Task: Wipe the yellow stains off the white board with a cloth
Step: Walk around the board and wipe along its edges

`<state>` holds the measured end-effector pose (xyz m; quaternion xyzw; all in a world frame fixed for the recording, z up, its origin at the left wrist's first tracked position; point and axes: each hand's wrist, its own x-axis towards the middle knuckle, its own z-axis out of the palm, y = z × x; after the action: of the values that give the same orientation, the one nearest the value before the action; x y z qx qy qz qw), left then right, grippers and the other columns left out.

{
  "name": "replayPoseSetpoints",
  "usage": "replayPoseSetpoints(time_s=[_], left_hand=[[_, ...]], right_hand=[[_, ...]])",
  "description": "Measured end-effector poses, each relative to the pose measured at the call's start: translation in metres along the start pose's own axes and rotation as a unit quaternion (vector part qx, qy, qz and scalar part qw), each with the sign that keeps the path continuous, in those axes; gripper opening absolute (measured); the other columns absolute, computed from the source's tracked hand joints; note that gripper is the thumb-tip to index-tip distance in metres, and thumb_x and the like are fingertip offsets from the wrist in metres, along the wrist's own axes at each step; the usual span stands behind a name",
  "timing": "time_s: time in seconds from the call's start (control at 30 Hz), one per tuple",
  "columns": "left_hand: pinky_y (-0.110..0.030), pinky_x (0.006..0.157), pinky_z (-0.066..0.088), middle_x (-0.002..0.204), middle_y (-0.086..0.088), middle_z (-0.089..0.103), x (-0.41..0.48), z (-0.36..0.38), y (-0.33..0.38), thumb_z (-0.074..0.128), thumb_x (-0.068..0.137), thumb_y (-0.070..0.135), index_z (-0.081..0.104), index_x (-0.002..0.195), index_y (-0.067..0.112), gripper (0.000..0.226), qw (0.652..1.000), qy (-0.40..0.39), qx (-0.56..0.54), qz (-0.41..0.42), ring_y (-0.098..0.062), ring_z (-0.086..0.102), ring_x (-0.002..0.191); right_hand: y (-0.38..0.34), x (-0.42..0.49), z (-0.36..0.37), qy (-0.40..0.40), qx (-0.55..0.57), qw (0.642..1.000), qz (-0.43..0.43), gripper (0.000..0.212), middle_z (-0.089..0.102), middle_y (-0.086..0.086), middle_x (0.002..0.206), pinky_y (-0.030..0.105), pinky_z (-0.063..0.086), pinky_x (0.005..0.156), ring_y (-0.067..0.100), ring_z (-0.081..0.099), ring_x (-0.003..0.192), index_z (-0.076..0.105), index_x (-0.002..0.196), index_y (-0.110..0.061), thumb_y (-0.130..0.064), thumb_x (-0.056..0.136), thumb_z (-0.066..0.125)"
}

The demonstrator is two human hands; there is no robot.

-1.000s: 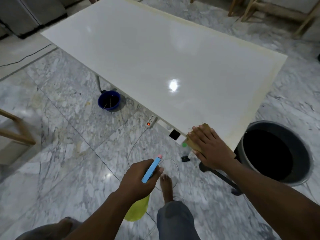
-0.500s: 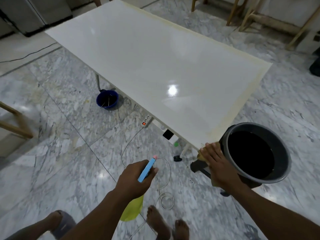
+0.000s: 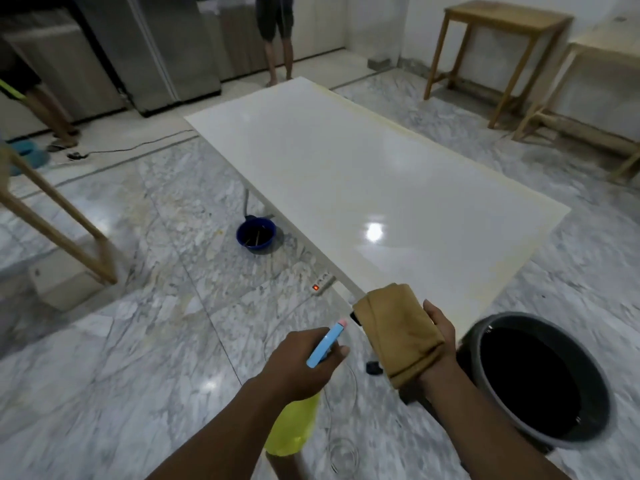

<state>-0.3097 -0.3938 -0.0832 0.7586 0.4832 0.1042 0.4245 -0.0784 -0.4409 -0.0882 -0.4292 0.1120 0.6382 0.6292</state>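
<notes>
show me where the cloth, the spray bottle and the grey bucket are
cloth (image 3: 398,327), head view, middle of the folded brown fabric
spray bottle (image 3: 293,427), head view, on its yellow body
grey bucket (image 3: 512,322), head view, far part of its rim

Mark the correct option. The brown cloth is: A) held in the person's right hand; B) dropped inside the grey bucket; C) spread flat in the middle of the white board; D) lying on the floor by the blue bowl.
A: the right hand grips the folded brown cloth, holding it up by the near corner of the white board.
</notes>
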Motion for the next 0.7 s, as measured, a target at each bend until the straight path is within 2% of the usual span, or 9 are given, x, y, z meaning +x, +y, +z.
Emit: replayPoseSetpoints(time_s=[0.1, 0.17, 0.2, 0.23, 0.33, 0.47, 0.57, 0.7], left_hand=[[-0.06, 0.073, 0.059, 0.079, -0.016, 0.07, 0.014, -0.036, -0.015, 0.064, 0.099, 0.051, 0.052, 0.073, 0.023, 0.04, 0.999, -0.015, 0.028, -0.003, -0.036, 0.073, 0.072], [-0.059, 0.077, 0.059, 0.084, -0.016, 0.073, 0.026, -0.06, -0.027, 0.063, 0.1, 0.05, 0.058, 0.08, 0.016, 0.04, 0.998, -0.03, 0.048, -0.015, -0.035, 0.075, 0.076], [-0.058, 0.078, 0.06, 0.085, -0.015, 0.074, 0.035, -0.075, -0.037, 0.063, 0.1, 0.051, 0.061, 0.084, 0.015, 0.039, 0.998, -0.034, 0.051, -0.022, -0.034, 0.075, 0.077], [-0.056, 0.079, 0.06, 0.084, -0.012, 0.074, 0.043, -0.092, -0.048, 0.063, 0.1, 0.051, 0.062, 0.084, 0.019, 0.036, 0.998, -0.036, 0.051, -0.025, -0.032, 0.074, 0.077], [-0.048, 0.075, 0.057, 0.077, 0.005, 0.067, 0.072, -0.149, -0.081, 0.062, 0.1, 0.052, 0.054, 0.077, 0.036, 0.029, 0.998, -0.025, 0.055, -0.022, -0.026, 0.07, 0.076], [-0.045, 0.068, 0.051, 0.079, 0.001, 0.066, 0.112, -0.225, -0.123, 0.058, 0.101, 0.051, 0.063, 0.084, 0.022, 0.034, 0.996, -0.009, 0.081, -0.033, -0.026, 0.066, 0.075], [-0.037, 0.065, 0.043, 0.078, 0.003, 0.059, 0.146, -0.275, -0.15, 0.056, 0.104, 0.046, 0.059, 0.081, 0.022, 0.033, 0.992, -0.026, 0.122, -0.038, -0.025, 0.061, 0.072], [-0.037, 0.066, 0.043, 0.075, 0.007, 0.058, 0.18, -0.325, -0.181, 0.059, 0.102, 0.051, 0.056, 0.08, 0.029, 0.031, 0.994, -0.035, 0.096, -0.049, -0.018, 0.057, 0.07]], right_hand=[[0.021, 0.028, 0.06, -0.025, -0.023, 0.998, 0.044, 0.057, 0.076, 0.019, 0.09, 0.049, 0.062, 0.063, 0.035, 0.075, 0.073, 0.068, 0.108, -0.001, -0.051, 0.098, 0.042], [0.035, 0.049, 0.097, -0.034, -0.061, 0.996, 0.052, 0.059, 0.074, 0.021, 0.106, 0.05, 0.059, 0.086, 0.038, 0.073, 0.091, 0.066, 0.118, 0.0, -0.05, 0.097, 0.042], [0.044, 0.064, 0.118, -0.034, -0.085, 0.994, 0.065, 0.061, 0.071, 0.021, 0.116, 0.051, 0.052, 0.099, 0.039, 0.068, 0.103, 0.064, 0.125, -0.001, -0.051, 0.097, 0.043], [0.053, 0.078, 0.139, -0.035, -0.106, 0.991, 0.078, 0.062, 0.069, 0.021, 0.119, 0.051, 0.046, 0.105, 0.039, 0.064, 0.109, 0.062, 0.128, -0.001, -0.051, 0.096, 0.044], [0.076, 0.117, 0.203, -0.046, -0.15, 0.983, 0.098, 0.064, 0.072, 0.023, 0.111, 0.048, 0.051, 0.093, 0.039, 0.063, 0.104, 0.066, 0.123, -0.002, -0.056, 0.092, 0.05], [0.106, 0.159, 0.281, -0.047, -0.172, 0.976, 0.124, 0.066, 0.073, 0.025, 0.107, 0.047, 0.058, 0.08, 0.041, 0.066, 0.098, 0.07, 0.115, 0.0, -0.059, 0.088, 0.054], [0.124, 0.182, 0.326, -0.033, -0.171, 0.978, 0.116, 0.068, 0.069, 0.025, 0.119, 0.05, 0.052, 0.093, 0.042, 0.064, 0.108, 0.069, 0.121, -0.001, -0.058, 0.084, 0.06], [0.129, 0.218, 0.364, -0.04, -0.152, 0.981, 0.114, 0.07, 0.065, 0.027, 0.127, 0.054, 0.043, 0.106, 0.044, 0.06, 0.115, 0.066, 0.124, 0.001, -0.056, 0.085, 0.06]])
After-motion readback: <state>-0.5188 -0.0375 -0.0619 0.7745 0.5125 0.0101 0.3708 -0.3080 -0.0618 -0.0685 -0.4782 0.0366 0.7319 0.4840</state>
